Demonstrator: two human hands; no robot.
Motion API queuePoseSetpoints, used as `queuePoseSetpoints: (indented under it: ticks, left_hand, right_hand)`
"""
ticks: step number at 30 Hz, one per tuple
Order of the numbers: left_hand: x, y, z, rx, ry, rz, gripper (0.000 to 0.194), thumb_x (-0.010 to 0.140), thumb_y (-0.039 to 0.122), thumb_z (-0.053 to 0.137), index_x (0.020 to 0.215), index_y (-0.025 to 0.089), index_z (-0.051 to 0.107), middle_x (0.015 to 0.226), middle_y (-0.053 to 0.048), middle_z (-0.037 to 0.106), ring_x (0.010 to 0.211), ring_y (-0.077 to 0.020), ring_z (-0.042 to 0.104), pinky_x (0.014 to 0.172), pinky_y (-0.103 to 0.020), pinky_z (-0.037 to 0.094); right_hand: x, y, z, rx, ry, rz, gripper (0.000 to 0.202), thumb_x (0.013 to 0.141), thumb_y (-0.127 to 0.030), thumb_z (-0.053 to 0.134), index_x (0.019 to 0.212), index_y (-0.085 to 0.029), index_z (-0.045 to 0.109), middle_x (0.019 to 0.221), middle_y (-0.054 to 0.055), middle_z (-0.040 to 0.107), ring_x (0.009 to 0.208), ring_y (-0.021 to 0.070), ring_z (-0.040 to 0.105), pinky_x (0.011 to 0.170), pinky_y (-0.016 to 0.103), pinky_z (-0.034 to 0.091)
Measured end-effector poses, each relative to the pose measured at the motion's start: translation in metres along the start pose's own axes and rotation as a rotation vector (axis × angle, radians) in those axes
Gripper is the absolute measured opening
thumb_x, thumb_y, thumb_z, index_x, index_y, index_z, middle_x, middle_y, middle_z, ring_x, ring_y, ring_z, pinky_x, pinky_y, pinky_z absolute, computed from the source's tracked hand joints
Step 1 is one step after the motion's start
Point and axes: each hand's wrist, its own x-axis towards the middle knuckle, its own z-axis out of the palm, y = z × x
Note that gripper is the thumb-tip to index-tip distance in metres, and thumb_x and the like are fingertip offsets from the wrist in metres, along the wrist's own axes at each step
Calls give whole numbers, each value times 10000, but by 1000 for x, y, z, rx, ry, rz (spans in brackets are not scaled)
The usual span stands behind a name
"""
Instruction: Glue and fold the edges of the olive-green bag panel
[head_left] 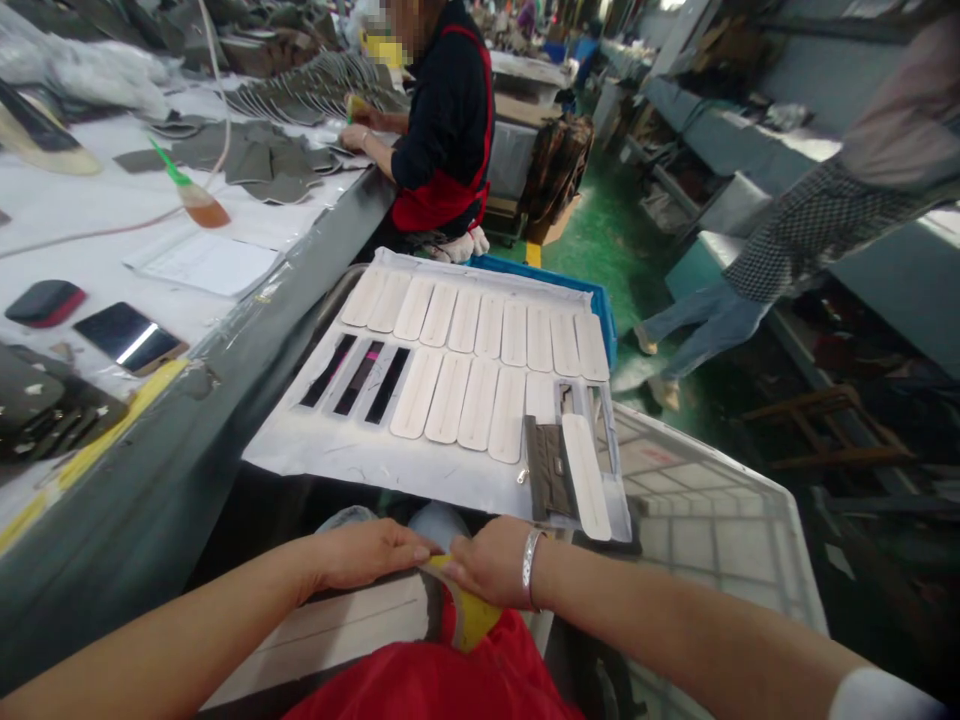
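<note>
Yellow, the scrap [474, 622] sat pinched in the right hand's [480, 565] fingers (a bracelet [531, 570] circled that wrist). The left hand [375, 552] lay, fingers together, on a pale strip [337, 632] by the red apron [424, 682]; whether it gripped, I couldn't tell. Ahead, a sheet [345, 445] bore slips [472, 405].

Glare streaks the phone [120, 330] while the person [814, 220] at right looks blurred.

The strips [489, 325] lie on the sheet [442, 468], right of the table [60, 210].
</note>
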Motion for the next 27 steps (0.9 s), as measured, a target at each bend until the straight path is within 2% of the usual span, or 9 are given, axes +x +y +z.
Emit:
queuePoseSetpoints:
  ticks: [3, 6, 10, 13, 17, 20, 23, 25, 27]
  left_hand:
    - [1, -1, 2, 52, -37, 14, 398, 880, 493, 360, 1129, 308, 609, 1128, 24, 645, 1047, -215, 564, 922, -283, 378]
    - [1, -3, 4, 82, -25, -12, 422, 882, 493, 362, 1183, 286, 573, 1193, 5, 610, 1107, -209, 532, 966, -288, 355]
    - [0, -5, 8, 126, -7, -48, 448, 878, 505, 366, 1197, 260, 564, 1224, -12, 590, 1126, -202, 521, 980, -288, 351]
    - [-1, -4, 10, 160, 13, -48, 455, 868, 506, 391, 1205, 250, 557, 1252, -20, 568, 1156, -208, 498, 1004, -298, 328]
    - [-6, 4, 9, 187, 37, -34, 500, 810, 512, 501, 1233, 246, 531, 1253, -34, 567, 1142, -234, 510, 1000, -321, 339]
    - [-22, 15, 4, 151, 93, -9, 477, 846, 545, 408, 1207, 270, 553, 1264, -14, 558, 1166, -223, 491, 1026, -330, 312]
    - [-57, 21, -6, -10, 251, 8, 460, 866, 554, 346, 1144, 292, 601, 1240, 12, 577, 1167, -214, 492, 1038, -336, 306]
    - [-93, 15, -14, -90, 451, 23, 438, 823, 562, 437, 1103, 287, 632, 1213, 10, 597, 1171, -232, 487, 1063, -358, 274]
    - [-137, -2, -21, -129, 692, 26, 442, 773, 558, 526, 1089, 272, 643, 1212, -2, 598, 1189, -252, 469, 1094, -381, 209]
  right_hand:
    - [-4, -8, 10, 11, 33, 32, 448, 925, -411, 208, 974, -151, 569, 701, 113, 676, 611, 292, 658, 481, 381, 497]
    - [-8, -19, 20, 61, 61, 105, 454, 928, -402, 197, 974, -150, 572, 711, 116, 677, 624, 291, 661, 475, 377, 500]
    - [-12, -34, 28, 139, 79, 250, 497, 927, -418, 166, 966, -152, 584, 713, 123, 678, 646, 297, 664, 506, 400, 513]
    - [-17, -45, 30, 162, 83, 305, 491, 924, -410, 166, 953, -158, 586, 717, 122, 679, 645, 300, 663, 509, 415, 515]
    - [-20, -55, 31, 128, 102, 329, 473, 922, -410, 180, 927, -171, 588, 712, 112, 679, 629, 302, 661, 501, 420, 508]
    - [-20, -57, 28, 95, 102, 354, 489, 926, -426, 170, 918, -179, 592, 724, 108, 681, 655, 303, 662, 517, 412, 503]
    - [-19, -54, 25, 103, 90, 389, 515, 929, -459, 170, 894, -175, 598, 754, 108, 680, 707, 293, 661, 556, 383, 493]
    - [-21, -53, 20, 139, 125, 416, 482, 927, -470, 219, 857, -182, 599, 790, 90, 677, 747, 262, 656, 603, 349, 483]
    - [-26, -54, 13, 169, 189, 450, 382, 920, -431, 313, 808, -196, 593, 818, 61, 669, 784, 223, 641, 655, 312, 464]
